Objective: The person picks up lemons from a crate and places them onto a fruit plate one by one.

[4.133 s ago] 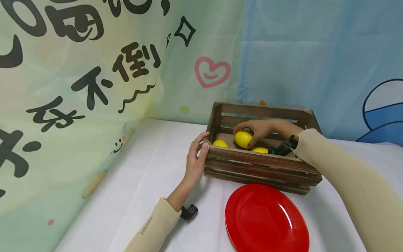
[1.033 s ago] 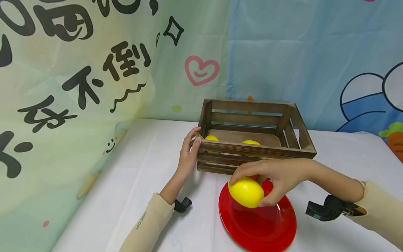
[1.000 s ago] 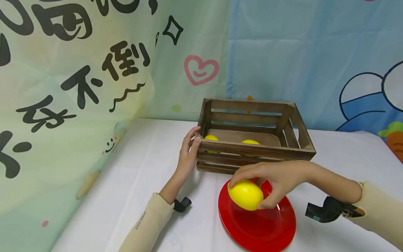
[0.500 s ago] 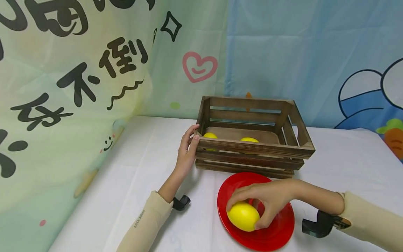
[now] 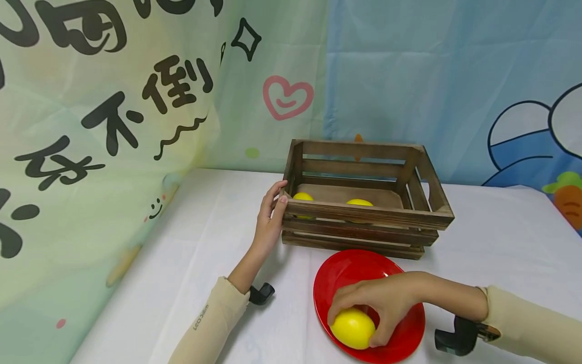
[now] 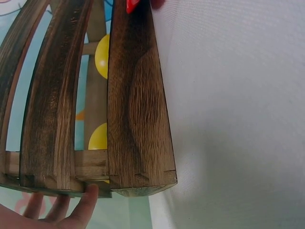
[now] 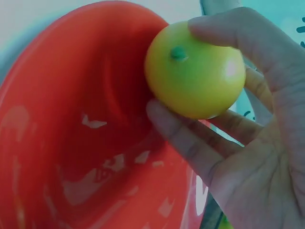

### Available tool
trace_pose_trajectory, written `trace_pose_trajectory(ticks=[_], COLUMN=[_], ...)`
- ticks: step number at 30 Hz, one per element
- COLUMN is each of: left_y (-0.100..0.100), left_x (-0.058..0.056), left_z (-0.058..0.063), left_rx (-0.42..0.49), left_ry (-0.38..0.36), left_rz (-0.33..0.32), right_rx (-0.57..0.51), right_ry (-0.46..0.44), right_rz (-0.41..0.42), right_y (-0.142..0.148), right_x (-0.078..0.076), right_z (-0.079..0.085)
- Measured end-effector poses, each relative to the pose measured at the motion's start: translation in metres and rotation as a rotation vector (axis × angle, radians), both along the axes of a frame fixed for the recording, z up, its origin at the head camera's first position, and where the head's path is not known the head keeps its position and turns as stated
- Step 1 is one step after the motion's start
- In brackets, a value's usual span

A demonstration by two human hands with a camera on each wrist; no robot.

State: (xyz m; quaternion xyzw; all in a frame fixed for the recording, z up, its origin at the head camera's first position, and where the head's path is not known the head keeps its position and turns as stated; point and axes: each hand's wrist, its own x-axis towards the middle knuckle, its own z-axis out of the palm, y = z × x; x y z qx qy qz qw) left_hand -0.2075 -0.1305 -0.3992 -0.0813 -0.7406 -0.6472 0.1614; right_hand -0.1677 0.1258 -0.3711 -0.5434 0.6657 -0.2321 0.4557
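My right hand (image 5: 386, 298) holds a yellow lemon (image 5: 352, 329) between thumb and fingers, low over the red plate (image 5: 334, 273). In the right wrist view the lemon (image 7: 190, 76) shows a green stem tip, and fingertips reach down beside the plate's surface (image 7: 71, 119). My left hand (image 5: 269, 220) grips the near left corner of a brown slatted wooden crate (image 5: 373, 214), thumb on the front. Two more lemons, one at the left (image 5: 303, 196) and one near the middle (image 5: 359, 202), lie inside, partly hidden by the front slats. The left wrist view shows fingers (image 6: 86, 207) against the crate's end.
A white cloth (image 5: 218, 212) covers the table. The plate lies just in front of the crate. Behind stands a printed fabric backdrop (image 5: 386, 76) with dark lettering at the left. Black wrist cameras, left (image 5: 262, 293) and right (image 5: 456, 336), stick out below the sleeves.
My right hand has taken a lemon out of the crate, brought it forward and lowered it over the plate. My left hand has stayed on the crate's corner.
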Motion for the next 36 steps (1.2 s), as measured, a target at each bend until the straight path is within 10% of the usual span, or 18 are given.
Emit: trace_pose_trajectory(ticks=[11, 21, 36], left_y=[-0.001, 0.005, 0.005], left_x=[-0.003, 0.020, 0.020], left_z=[-0.003, 0.030, 0.031], left_rx=[0.000, -0.004, -0.001], left_ry=[-0.008, -0.014, -0.022], left_rz=[-0.007, -0.020, -0.017], right_rx=[0.046, 0.006, -0.230], right_ry=[-0.019, -0.040, 0.019], right_rz=[0.072, 0.126, 0.175], right_y=[0.003, 0.002, 0.010], right_x=[-0.003, -0.006, -0.018], right_z=[0.004, 0.012, 0.063])
